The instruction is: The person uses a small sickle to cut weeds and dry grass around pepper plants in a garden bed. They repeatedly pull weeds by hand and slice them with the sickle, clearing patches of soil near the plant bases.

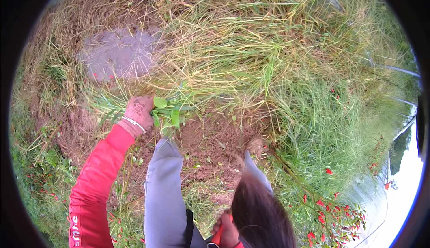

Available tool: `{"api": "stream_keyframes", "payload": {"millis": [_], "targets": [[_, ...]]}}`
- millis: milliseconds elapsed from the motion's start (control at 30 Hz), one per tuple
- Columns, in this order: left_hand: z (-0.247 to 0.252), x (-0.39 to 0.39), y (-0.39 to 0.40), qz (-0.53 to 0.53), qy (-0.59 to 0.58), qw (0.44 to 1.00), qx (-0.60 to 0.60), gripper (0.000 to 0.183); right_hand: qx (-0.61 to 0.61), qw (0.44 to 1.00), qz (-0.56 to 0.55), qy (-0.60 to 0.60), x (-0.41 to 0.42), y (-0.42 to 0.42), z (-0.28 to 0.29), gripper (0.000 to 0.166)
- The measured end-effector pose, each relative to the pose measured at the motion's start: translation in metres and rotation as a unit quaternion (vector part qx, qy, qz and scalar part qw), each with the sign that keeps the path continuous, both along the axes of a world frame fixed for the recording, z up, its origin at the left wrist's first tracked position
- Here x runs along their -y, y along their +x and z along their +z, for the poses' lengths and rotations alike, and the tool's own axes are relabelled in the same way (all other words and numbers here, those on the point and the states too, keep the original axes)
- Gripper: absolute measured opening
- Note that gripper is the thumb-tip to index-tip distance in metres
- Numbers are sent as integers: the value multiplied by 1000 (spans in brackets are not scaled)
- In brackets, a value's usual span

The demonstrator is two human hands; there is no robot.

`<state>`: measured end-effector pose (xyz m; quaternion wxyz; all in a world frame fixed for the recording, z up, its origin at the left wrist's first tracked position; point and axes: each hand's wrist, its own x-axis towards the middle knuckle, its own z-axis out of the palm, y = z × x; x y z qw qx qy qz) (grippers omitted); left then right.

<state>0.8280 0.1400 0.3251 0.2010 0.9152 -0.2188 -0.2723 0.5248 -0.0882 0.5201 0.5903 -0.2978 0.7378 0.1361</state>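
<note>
My left hand, with a white band at the wrist and dirt on its back, grips a bunch of green grass and leafy stems. The bunch sticks out to both sides of the fist, above my left knee. Low in the view, near my lap, my right hand is closed around the orange handle of a tool. Hanging dark hair covers part of that arm, and the tool's working end cannot be made out.
Bare reddish soil lies between my grey-trousered legs. Cut grass and straw spread ahead, beside a muddy puddle. Tall green grass stands on the right. A red-flowered plant and pale sheeting are at lower right.
</note>
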Motion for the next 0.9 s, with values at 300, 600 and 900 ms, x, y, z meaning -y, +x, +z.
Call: {"api": "stream_keyframes", "payload": {"millis": [300, 600, 900], "targets": [[54, 96, 4, -146, -89, 984, -38, 34, 56, 989, -121, 71, 82, -18, -12, 37], [-65, 228, -103, -526, 102, 807, -247, 29, 109, 806, 565, -141, 328, 96, -118, 37], [-277, 411, -88, -285, -199, 929, 124, 30, -66, 837, 490, -235, 471, 101, -307, 58]]}}
